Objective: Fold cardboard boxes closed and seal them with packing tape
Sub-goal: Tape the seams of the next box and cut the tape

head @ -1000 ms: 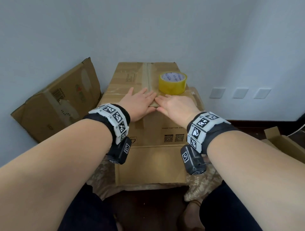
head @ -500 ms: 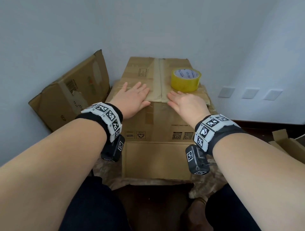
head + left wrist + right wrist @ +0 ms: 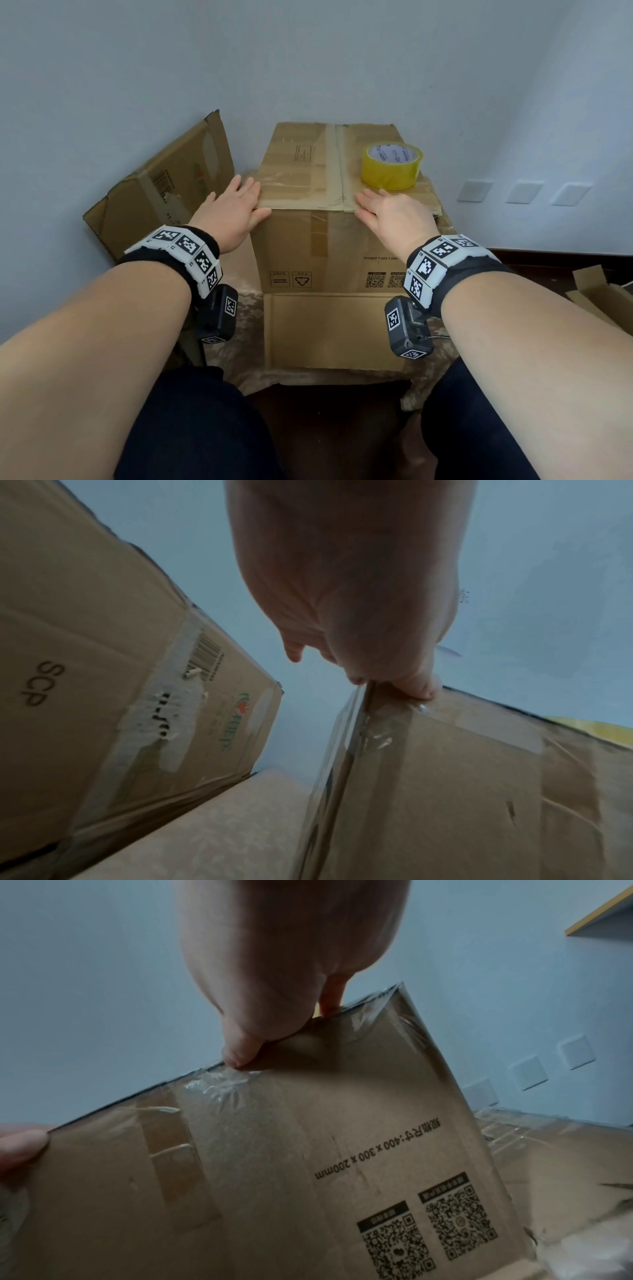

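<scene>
Box point(image 3: 329, 246) mid-frame on table, top flaps down, centre seam already taped. Both hands flat, fingers straight: left hand point(image 3: 233, 212) at near-left top corner, right hand point(image 3: 394, 216) on near edge. Tape roll point(image 3: 392, 166) upper right on lid. Step: prob. pressing the seal down. Next: likely check the bond along near edge.

A plain room corner, likely a home: bare pale wall point(image 3: 308, 51), wall sockets point(image 3: 474, 191), dark wooden floor point(image 3: 565, 263).

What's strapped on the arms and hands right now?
Bare forearms, no sleeves or gloves. Each wrist wears a black band ringed with white blocks printed with black square codes. A black camera unit, tagged with the same codes, hangs under each wrist.
</scene>
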